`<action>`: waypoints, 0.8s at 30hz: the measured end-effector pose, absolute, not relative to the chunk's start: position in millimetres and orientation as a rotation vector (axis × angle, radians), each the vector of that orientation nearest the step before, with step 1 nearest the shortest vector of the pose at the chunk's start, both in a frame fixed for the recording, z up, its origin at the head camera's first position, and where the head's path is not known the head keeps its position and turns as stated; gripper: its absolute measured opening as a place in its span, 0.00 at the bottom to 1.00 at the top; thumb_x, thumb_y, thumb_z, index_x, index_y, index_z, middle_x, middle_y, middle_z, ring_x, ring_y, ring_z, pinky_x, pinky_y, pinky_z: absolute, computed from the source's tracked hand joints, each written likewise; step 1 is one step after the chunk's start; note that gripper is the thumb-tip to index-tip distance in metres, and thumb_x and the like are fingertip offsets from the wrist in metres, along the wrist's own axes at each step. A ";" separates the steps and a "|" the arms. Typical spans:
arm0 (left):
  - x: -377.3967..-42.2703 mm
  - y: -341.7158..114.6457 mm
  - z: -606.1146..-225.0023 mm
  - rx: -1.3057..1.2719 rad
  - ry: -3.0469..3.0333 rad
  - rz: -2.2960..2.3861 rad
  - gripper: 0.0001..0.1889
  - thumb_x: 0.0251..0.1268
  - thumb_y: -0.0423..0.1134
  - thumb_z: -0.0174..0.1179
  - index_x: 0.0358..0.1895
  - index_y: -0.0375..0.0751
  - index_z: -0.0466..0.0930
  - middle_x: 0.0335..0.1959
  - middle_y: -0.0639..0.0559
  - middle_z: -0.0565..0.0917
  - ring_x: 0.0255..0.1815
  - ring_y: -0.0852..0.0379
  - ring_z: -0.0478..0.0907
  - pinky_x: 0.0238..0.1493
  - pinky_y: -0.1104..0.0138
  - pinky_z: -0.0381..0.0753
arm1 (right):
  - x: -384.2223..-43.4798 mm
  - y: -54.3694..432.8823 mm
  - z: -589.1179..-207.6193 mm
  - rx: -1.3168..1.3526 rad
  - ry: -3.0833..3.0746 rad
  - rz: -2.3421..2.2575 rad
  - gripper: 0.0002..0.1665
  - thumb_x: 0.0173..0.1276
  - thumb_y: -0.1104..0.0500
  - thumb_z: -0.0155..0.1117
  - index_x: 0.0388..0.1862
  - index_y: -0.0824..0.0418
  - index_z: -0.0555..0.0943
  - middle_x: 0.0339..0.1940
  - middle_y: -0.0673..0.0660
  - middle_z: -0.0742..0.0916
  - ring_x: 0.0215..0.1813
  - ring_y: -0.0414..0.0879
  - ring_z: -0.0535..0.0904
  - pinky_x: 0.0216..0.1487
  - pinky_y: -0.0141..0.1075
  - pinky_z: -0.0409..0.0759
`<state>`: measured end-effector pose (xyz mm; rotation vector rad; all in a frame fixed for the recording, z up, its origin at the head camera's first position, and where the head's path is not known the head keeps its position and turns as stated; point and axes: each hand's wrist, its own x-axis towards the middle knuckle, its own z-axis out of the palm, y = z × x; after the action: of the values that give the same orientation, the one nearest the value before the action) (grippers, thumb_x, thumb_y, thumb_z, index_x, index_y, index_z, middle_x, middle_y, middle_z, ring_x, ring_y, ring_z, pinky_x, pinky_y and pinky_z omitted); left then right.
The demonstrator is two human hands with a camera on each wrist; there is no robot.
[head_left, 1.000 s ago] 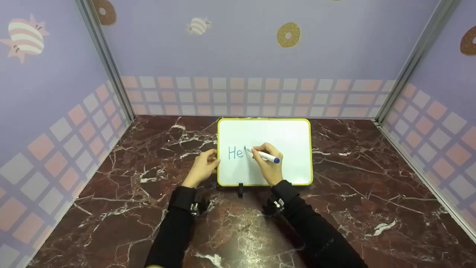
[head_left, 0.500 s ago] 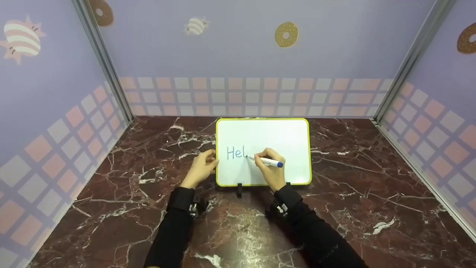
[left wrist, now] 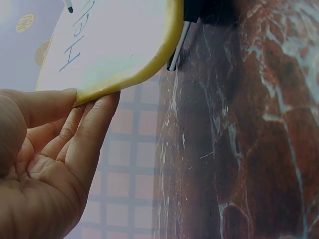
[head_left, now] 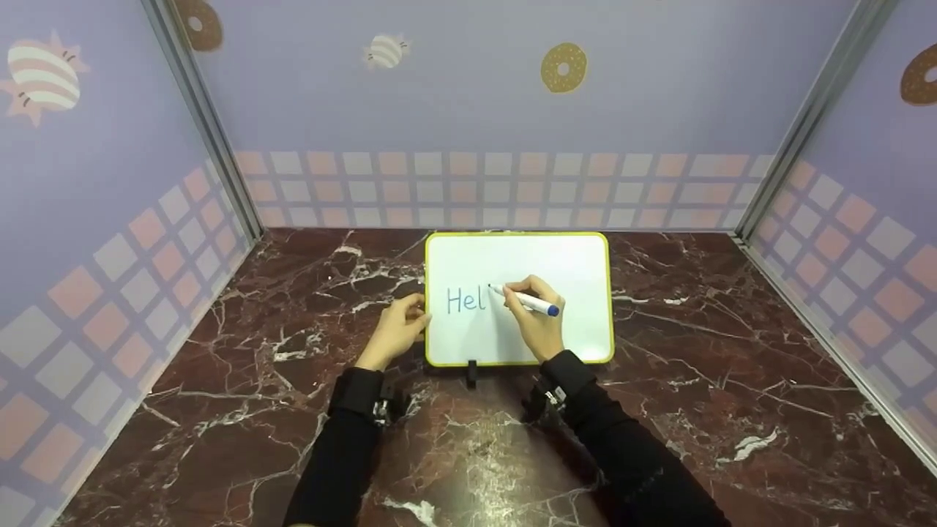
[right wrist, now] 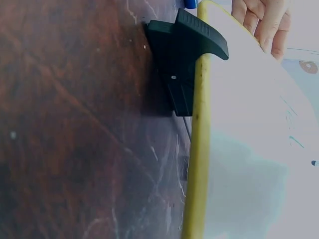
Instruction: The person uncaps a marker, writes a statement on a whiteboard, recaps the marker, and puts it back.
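A whiteboard [head_left: 468,337] with a yellow rim leans upright on a black stand [head_left: 471,373]. Blue writing [head_left: 465,299] on it reads "Hel". My left hand [head_left: 396,331] pinches the board's left edge, thumb in front and fingers [left wrist: 89,129] behind, as the left wrist view shows. In my right hand [head_left: 540,322] is a white marker [head_left: 533,301] with a blue end, its dark tip at the board just right of the last letter. The right wrist view shows the marker's tip [right wrist: 314,163] at its edge, but not the right hand.
The dark red marbled table [head_left: 256,410] spreads around the board. Lilac walls [head_left: 468,95] with pink and white checks close off the back and both sides. A small blue object [right wrist: 190,4] peeks from behind the stand in the right wrist view.
The right hand has drawn an "l" after "He" with the marker, then moved up and slightly right. The left hand keeps its hold on the board's edge.
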<state>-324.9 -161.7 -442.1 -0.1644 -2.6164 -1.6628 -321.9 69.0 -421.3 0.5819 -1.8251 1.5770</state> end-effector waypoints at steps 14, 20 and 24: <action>-325.6 -161.2 -443.7 -0.159 -2.624 -1.648 0.20 0.73 0.28 0.53 0.65 0.28 0.69 0.52 0.29 0.81 0.55 0.36 0.82 0.51 0.51 0.87 | -340.8 73.6 -447.7 0.571 -1.858 1.533 0.04 0.62 0.73 0.68 0.28 0.71 0.82 0.25 0.65 0.87 0.25 0.38 0.81 0.27 0.21 0.75; -325.1 -161.7 -443.4 -0.172 -2.628 -1.653 0.20 0.74 0.29 0.53 0.66 0.29 0.69 0.54 0.28 0.81 0.56 0.36 0.81 0.52 0.52 0.87 | -314.9 75.0 -436.1 0.599 -1.901 1.475 0.06 0.60 0.77 0.66 0.24 0.74 0.80 0.22 0.66 0.86 0.23 0.43 0.81 0.26 0.20 0.74; -325.2 -162.1 -444.4 -0.181 -2.610 -1.665 0.20 0.73 0.28 0.53 0.66 0.28 0.70 0.53 0.28 0.81 0.55 0.36 0.82 0.50 0.54 0.88 | -308.0 78.1 -432.9 0.605 -1.900 1.478 0.07 0.59 0.77 0.65 0.23 0.73 0.79 0.23 0.66 0.86 0.23 0.46 0.82 0.26 0.20 0.74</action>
<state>-325.2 -162.1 -444.4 -0.1808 -2.6100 -1.6647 -308.0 78.1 -432.9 0.6052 -1.8997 1.4782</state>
